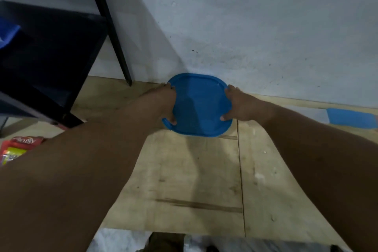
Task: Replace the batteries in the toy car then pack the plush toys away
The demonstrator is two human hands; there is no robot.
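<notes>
A blue plastic lid (199, 104) with rounded corners sits close to the wall, at the far edge of the wooden floor boards. My left hand (163, 102) grips its left edge, thumb on top and fingers curled round the rim. On the opposite edge my right hand (239, 104) grips the same way. Whatever lies beneath the lid is hidden. No toy car, batteries or plush toys are in view.
A black shelf unit (51, 57) with a slanted leg (110, 24) stands at the left. A red snack packet (14, 149) lies on the floor at the left edge. A blue flat piece (351, 118) lies at the right by the pale wall (245, 26).
</notes>
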